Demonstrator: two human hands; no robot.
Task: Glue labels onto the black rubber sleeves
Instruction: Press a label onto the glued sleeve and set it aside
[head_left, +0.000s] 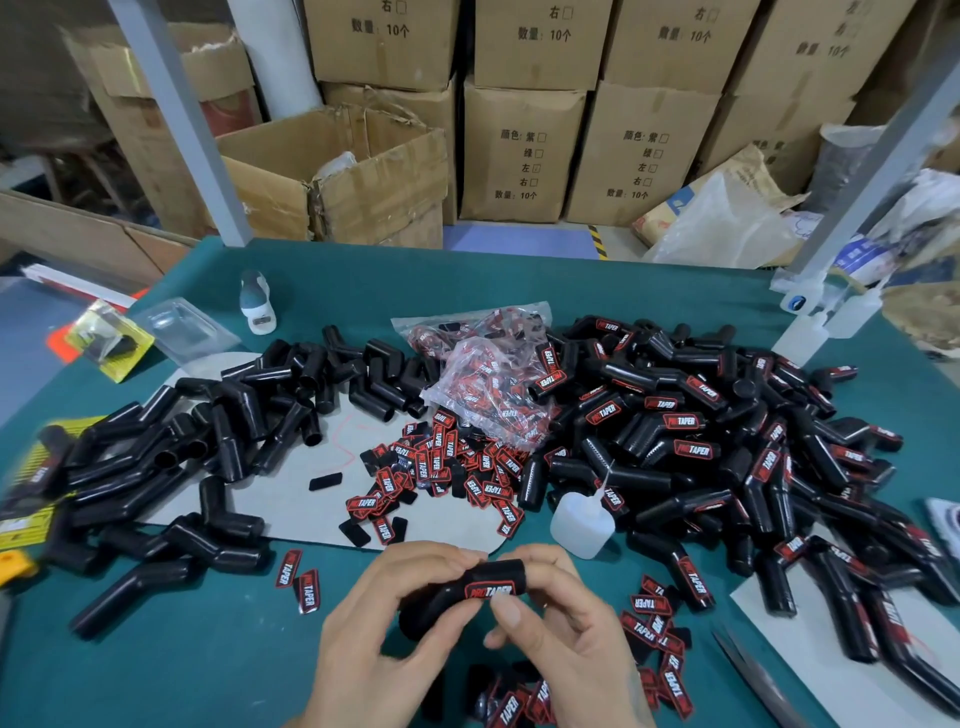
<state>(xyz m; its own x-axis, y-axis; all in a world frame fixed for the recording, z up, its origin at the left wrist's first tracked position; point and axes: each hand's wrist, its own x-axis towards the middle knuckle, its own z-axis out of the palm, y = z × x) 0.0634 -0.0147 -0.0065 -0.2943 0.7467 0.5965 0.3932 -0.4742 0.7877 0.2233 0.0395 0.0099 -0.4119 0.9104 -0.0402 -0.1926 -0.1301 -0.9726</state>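
Now both hands grip labelled sleeve between

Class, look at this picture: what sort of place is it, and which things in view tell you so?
Probably a small factory or warehouse assembly bench. Stacked cardboard cartons line the back, heaps of black rubber sleeves cover the green table, and a glue bottle stands by loose labels.

Black sleeve bears a red-and-white label; the table is teal.
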